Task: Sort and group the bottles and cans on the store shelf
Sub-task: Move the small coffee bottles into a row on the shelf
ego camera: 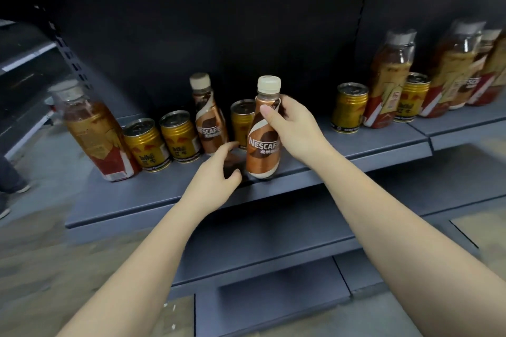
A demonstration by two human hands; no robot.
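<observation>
My right hand (297, 126) grips a brown Nescafe bottle (264, 142) near its neck, its base at the shelf's (164, 194) front edge. My left hand (217, 172) hovers just left of that bottle, fingers curled and apart, holding nothing. A second Nescafe bottle (209, 117) stands behind. Gold cans stand at the left (146, 145) (180, 137), behind the held bottle (241, 120), and at the right (347, 108) (413, 97). A tall tea bottle (94, 131) leans at the far left; another (388, 79) stands at the right.
Several more tall bottles (454, 68) crowd the neighbouring shelf section at the far right. A lower grey shelf (273, 254) juts out below my arms. The dark back panel (219, 35) rises behind. A person's leg and shoe (11, 180) show at the left edge.
</observation>
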